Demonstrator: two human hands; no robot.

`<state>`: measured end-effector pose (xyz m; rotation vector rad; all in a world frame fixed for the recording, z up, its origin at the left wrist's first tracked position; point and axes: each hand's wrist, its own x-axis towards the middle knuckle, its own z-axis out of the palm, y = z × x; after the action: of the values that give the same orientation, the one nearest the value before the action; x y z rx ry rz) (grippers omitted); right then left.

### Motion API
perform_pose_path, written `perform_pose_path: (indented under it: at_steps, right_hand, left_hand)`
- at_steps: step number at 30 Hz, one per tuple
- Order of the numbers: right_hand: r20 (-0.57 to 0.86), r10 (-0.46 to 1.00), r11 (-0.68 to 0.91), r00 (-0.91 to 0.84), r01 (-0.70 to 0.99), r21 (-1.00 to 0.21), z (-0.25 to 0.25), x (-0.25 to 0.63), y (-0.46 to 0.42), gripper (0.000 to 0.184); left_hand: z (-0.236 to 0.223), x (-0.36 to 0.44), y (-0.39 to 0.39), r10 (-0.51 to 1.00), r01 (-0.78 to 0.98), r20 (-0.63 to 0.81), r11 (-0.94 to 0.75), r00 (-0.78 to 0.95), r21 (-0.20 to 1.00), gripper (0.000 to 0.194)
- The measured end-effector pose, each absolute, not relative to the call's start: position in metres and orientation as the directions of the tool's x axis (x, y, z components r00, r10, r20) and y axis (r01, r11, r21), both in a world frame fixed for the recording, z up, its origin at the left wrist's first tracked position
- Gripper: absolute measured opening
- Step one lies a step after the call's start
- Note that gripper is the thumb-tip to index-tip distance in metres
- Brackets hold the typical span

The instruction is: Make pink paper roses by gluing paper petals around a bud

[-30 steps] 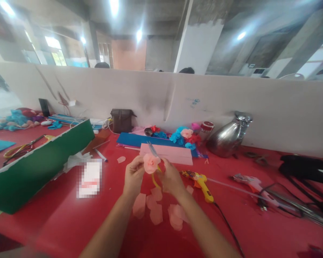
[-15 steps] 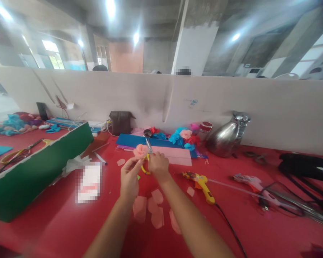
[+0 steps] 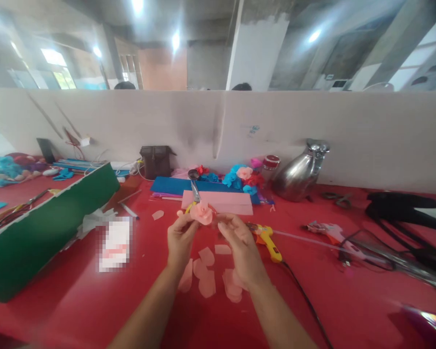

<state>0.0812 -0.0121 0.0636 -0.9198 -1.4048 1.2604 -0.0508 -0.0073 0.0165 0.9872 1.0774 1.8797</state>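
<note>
My left hand [image 3: 179, 238] pinches a small pink paper flower [image 3: 202, 212] from the left, above the red table [image 3: 76, 300]. My right hand [image 3: 238, 242] has its fingers curled against the flower's right side. Scissors [image 3: 194, 190] with a yellow handle point up just behind the flower; I cannot tell whether a hand holds them. Several cut pink petals [image 3: 207, 278] lie on the table under my wrists.
A yellow glue gun [image 3: 268, 238] with a black cord lies right of my hands, and another glue gun [image 3: 329, 231] further right. Pink [image 3: 236, 203] and blue sheets [image 3: 169, 185], paper flowers [image 3: 241, 175], a metal jug [image 3: 300, 170] and a brown bag [image 3: 155, 161] line the partition. A green board [image 3: 39, 228] stands left.
Both hands came back down towards me with the flower. My right hand moved off the scissors' handle to the flower's right side, and the scissors now sit behind the flower.
</note>
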Motion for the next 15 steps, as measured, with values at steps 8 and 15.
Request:
perform_pose_path:
  at_steps: [8,15]
  right_hand:
    - [0.133,0.983,0.117,-0.13,-0.126,-0.985,0.062,0.079,-0.01,0.016]
    - [0.052,0.987,0.023,-0.154,-0.186,-0.982,0.061,0.082,-0.007,0.014]
  left_hand:
    - [0.012,-0.042,-0.013,0.882,-0.069,0.283,-0.332,-0.377,0.941,0.012]
    - [0.014,-0.036,-0.015,0.956,-0.205,0.177,-0.227,-0.234,0.952,0.012]
